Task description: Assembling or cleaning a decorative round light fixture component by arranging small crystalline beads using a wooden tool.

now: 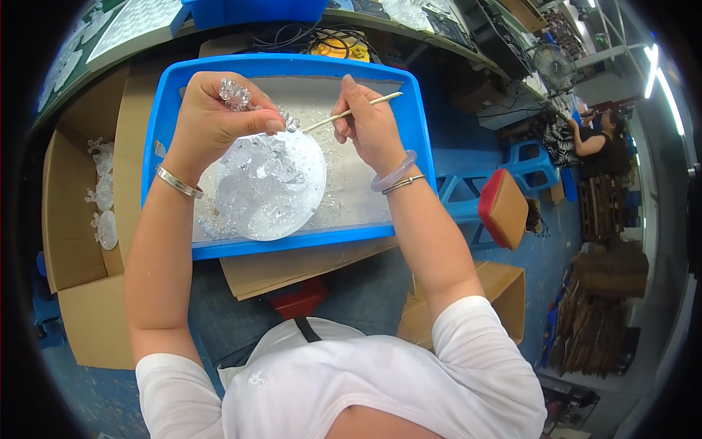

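Note:
My left hand (219, 117) is closed on a cluster of clear, glittering pieces (235, 95), held above the left part of a blue tray (314, 235). Between the fingers of my right hand (369, 121) is a thin pale stick (387, 97), its lower end reaching toward small shiny bits (291, 121) by my left fingertips. Below both hands, a white round dish (311, 172) carries a heap of clear, glassy pieces (256, 172). Whether the stick touches the bits is too small to tell.
An open cardboard box (77, 212) with clear clusters stands at the left. Beyond the tray lie black cables (292, 35) and a blue bin (252, 11). Right of me are a stool with a red-edged cushion (504, 208) and blue stools (530, 164). A person (596, 139) sits farther off.

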Available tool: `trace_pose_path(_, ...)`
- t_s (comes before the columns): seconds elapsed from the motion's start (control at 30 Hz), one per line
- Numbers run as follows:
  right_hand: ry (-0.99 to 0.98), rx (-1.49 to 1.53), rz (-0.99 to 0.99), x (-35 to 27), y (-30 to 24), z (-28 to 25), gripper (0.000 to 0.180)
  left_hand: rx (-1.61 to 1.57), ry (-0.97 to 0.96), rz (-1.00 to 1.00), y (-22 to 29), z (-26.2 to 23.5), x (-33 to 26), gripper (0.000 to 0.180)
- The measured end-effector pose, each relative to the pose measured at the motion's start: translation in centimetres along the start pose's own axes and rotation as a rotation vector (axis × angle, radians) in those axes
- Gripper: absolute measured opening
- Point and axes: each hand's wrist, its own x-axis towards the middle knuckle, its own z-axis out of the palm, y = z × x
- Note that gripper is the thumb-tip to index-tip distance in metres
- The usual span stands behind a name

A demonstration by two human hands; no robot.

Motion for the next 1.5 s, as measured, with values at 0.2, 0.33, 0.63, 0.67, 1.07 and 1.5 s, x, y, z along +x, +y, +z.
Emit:
trace_pose_path(0.2, -0.034, -0.016, 0.027, -0.01, -0.07, -0.41, 0.037, 0.001, -0.02, -0.006, -0.14, 0.07, 0.02, 0.016)
trace_pose_path(0.33, -0.045, -0.009, 0.035, 0.02, -0.06, -0.46, 0.036, 0.03, -0.032, 0.002, -0.22, -0.06, 0.04, 0.016)
trace_pose_path(0.63, -0.076, 0.057, 0.048, -0.18, -0.32, -0.38, 0.036, -0.005, -0.021, 0.019, -0.06, -0.16, 0.0, 0.015)
trace_pose_path(0.67, -0.076, 0.056, 0.048, -0.19, -0.29, -0.32, 0.036, -0.005, -0.02, 0.019, -0.05, -0.12, -0.01, 0.015)
trace_pose_path(1.07, -0.022, 0.057, 0.041, -0.28, -0.37, -0.03, 0.036, 0.06, 0.075, 0.051, -0.2, -0.41, 0.15, 0.011)
trace_pose_path(1.5, 0.014, 0.055, 0.023, -0.2, -0.34, -0.11, 0.035, 0.078, 0.107, 0.051, -0.19, -0.44, 0.14, 0.011)
